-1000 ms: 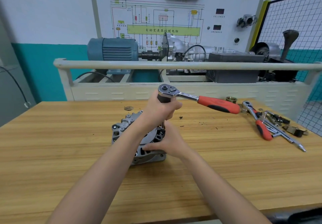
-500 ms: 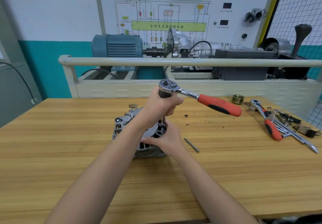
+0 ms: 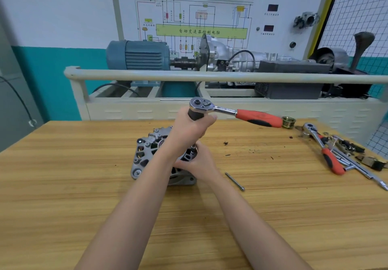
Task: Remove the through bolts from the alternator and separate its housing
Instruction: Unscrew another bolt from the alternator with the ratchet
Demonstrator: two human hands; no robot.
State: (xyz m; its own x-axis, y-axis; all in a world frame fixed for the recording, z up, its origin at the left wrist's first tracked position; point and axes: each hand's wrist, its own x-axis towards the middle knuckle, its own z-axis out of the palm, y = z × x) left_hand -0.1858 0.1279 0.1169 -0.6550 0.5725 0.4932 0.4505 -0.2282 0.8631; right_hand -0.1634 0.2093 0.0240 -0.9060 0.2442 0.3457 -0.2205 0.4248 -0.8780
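The alternator [image 3: 161, 156] sits on the bench [image 3: 63, 185] a little left of centre, nearer the far edge than the near one, rear face up. The left hand [image 3: 190, 129] is wrapped round the extension just under the head of the ratchet [image 3: 231, 112], whose red handle sticks out to the right, free. The right hand [image 3: 199, 160] curls over the housing's right side, fingers close around the socket where it meets a bolt head at the rim; the socket tip itself is mostly hidden, so I cannot tell how squarely it is seated.

One bolt [image 3: 235, 181] already lies loose on the bench just right of the right wrist, so this looks like a later bolt being worked out.

To do it well, I judge:
- Keep the extension in line with the bolt — a long bar tilted off axis will cam the socket off the head and round it.
- Let the right hand press the housing down and steady the socket, fingertips clear of any pinch.
- With the handle free, the left hand is probably spinning the bar by hand; that suits a bolt already broken loose. If it binds, go back to the handle with short strokes.
- Lift the bolt straight out, lay it beside the first one, away from the spare tools [image 3: 336, 156] by the right edge.
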